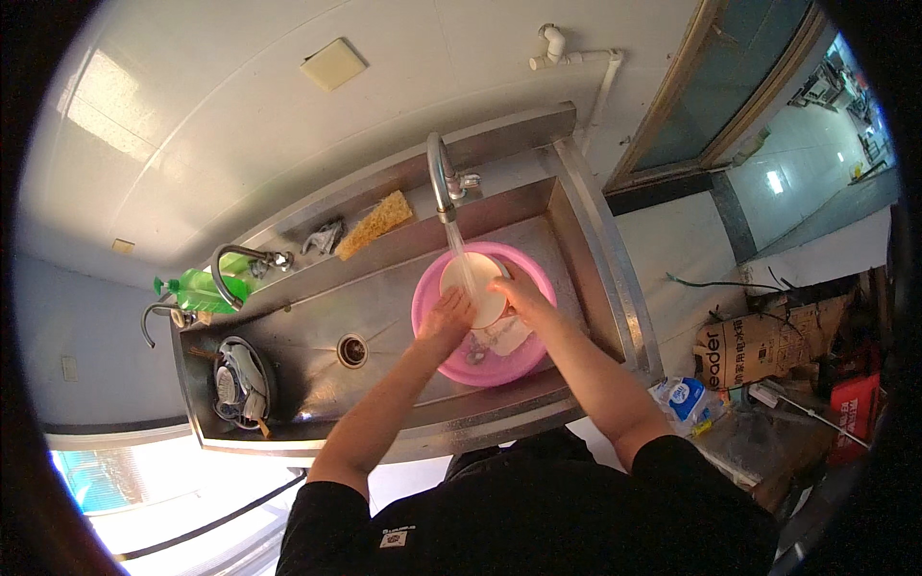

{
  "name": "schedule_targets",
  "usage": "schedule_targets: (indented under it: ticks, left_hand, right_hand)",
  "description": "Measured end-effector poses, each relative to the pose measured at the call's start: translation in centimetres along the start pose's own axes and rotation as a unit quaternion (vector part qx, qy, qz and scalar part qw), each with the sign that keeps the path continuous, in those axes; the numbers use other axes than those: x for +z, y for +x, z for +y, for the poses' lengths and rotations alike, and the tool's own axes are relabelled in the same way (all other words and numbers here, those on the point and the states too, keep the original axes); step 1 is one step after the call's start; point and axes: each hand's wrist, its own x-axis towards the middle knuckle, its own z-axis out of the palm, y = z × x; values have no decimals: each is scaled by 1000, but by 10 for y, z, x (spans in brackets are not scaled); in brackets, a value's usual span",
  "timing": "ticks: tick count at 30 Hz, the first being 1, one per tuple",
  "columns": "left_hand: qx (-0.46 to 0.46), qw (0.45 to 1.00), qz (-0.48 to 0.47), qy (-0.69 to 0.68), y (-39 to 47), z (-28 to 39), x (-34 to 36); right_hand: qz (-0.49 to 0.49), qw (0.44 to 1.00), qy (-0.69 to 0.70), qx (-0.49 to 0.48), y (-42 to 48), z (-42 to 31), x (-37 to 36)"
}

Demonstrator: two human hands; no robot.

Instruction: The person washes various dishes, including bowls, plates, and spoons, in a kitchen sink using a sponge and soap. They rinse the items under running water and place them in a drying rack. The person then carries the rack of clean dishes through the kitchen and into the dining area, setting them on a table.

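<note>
A white bowl (472,277) is tilted under the running water, inside a pink plastic basin (425,288). My right hand (524,295) grips its right side, with the thumb over the rim. The fingers of my left hand (448,317) lie over the bowl's lower left rim and touch the inside; whether they grip it is unclear, as the thumb is hidden. Water falls into the bowl from a curved metal faucet (438,173). Below the bowl, a pale item (508,340) lies in the basin, partly covered.
The basin stands in a long stainless-steel sink (310,353) with a drain (353,351). Dishes fill a round vessel (241,381) at the left. A yellow sponge-like scrubber (374,225), a crumpled grey cloth (324,237), a second faucet (230,270) and a green pump bottle (205,289) line the back ledge.
</note>
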Motion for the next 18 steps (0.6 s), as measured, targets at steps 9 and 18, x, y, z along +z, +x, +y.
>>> schedule_targets:
  ticks: [9, 18]
  left_hand:
    - [63, 997, 44, -32, -10, 15, -6]
    - [-100, 983, -23, -155, 10, 48, 1]
  right_hand:
    - [-94, 992, -64, 51, -19, -17, -14]
    - [40, 998, 45, -32, 2, 34, -10]
